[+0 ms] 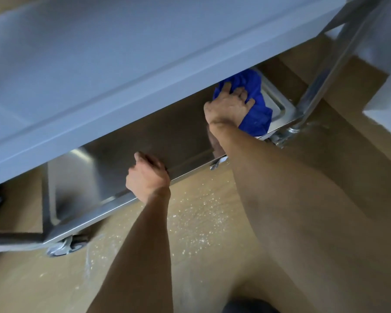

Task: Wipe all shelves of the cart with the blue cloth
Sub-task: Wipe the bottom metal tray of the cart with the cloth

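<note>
On the lower shelf of the cart, near its right corner, the fingers of the right hand are spread and lie on the bunched blue cloth, pressing it down on the steel, probably so that the cloth rubs the surface instead of sliding loose. The left hand curls its fingers over the front rim of the same shelf and grips it, I think to stop the cart from rolling on its caster. The upper shelf hangs over most of the lower one, which probably explains why both arms reach in from below its edge, above the wooden floor with white specks.
</note>
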`<state>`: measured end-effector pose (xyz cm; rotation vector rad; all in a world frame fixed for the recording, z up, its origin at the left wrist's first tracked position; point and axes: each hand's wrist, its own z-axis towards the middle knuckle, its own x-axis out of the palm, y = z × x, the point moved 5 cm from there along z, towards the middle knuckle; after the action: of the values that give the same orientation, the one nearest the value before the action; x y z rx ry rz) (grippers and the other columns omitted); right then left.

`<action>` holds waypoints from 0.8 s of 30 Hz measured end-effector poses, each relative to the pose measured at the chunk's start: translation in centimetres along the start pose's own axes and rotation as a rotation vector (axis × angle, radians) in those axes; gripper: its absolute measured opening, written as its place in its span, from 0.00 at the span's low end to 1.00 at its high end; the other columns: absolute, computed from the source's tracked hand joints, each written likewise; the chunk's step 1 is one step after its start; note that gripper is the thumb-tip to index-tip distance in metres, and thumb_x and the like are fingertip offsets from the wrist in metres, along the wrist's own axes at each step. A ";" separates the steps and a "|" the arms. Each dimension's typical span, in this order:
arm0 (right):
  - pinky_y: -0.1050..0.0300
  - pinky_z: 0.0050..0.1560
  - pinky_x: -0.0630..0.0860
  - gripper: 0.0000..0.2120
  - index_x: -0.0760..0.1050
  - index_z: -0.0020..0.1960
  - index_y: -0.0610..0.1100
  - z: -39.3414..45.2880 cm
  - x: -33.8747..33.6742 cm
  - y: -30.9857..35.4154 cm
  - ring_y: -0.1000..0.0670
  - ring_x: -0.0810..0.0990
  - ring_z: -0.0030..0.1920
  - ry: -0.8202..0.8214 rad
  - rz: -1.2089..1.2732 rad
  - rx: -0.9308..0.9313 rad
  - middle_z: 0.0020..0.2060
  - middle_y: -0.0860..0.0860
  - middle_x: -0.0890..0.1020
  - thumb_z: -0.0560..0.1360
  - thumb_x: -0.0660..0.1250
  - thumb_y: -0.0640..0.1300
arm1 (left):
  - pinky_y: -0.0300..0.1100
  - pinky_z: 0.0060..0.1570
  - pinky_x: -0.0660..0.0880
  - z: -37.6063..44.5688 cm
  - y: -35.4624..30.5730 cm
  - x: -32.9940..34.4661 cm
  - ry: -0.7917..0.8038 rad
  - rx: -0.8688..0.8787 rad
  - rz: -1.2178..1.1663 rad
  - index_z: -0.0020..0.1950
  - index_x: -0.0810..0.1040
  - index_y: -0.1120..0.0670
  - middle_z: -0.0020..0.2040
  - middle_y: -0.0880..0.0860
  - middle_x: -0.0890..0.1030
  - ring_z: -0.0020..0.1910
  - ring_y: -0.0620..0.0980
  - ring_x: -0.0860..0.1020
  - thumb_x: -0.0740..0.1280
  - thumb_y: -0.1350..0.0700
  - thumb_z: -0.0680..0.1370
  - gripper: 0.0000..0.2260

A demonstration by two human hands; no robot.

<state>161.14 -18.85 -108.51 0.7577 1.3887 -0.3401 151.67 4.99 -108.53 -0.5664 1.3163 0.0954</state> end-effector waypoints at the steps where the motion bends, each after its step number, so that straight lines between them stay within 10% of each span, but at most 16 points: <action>1: 0.39 0.70 0.58 0.32 0.64 0.72 0.47 -0.8 0.0 0.5 0.39 0.67 0.69 0.014 0.006 -0.022 0.69 0.38 0.70 0.70 0.62 0.57 | 0.52 0.43 0.73 0.0 0.1 0.0 -0.001 0.002 -0.003 0.49 0.73 0.58 0.43 0.65 0.81 0.44 0.68 0.78 0.58 0.51 0.80 0.11; 9: 0.42 0.69 0.59 0.28 0.70 0.67 0.51 -8.1 0.6 3.1 0.43 0.71 0.64 0.062 0.117 -0.472 0.59 0.44 0.78 0.68 0.68 0.54 | 0.50 0.41 0.70 -0.2 -0.3 -0.1 0.018 -0.021 -0.035 0.47 0.73 0.60 0.41 0.68 0.79 0.42 0.68 0.78 0.59 0.52 0.79 0.11; 18: 0.34 0.75 0.46 0.39 0.47 0.80 0.43 5.9 0.9 -1.1 0.35 0.47 0.78 0.057 0.075 0.159 0.78 0.35 0.49 0.77 0.59 0.59 | 0.48 0.39 0.65 0.2 0.0 0.5 0.019 -0.010 -0.020 0.46 0.73 0.59 0.39 0.66 0.79 0.41 0.68 0.78 0.58 0.51 0.79 0.11; 24: 0.41 0.66 0.60 0.22 0.75 0.60 0.50 0.8 1.9 4.8 0.40 0.71 0.62 0.060 0.035 -0.172 0.59 0.44 0.78 0.70 0.62 0.58 | 0.48 0.40 0.66 0.3 0.2 0.7 -0.009 -0.006 -0.013 0.47 0.74 0.60 0.40 0.67 0.78 0.42 0.68 0.77 0.58 0.52 0.79 0.12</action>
<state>165.13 -15.55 -108.99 0.6533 1.4394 -0.1688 152.07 5.12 -109.22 -0.5789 1.3033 0.0909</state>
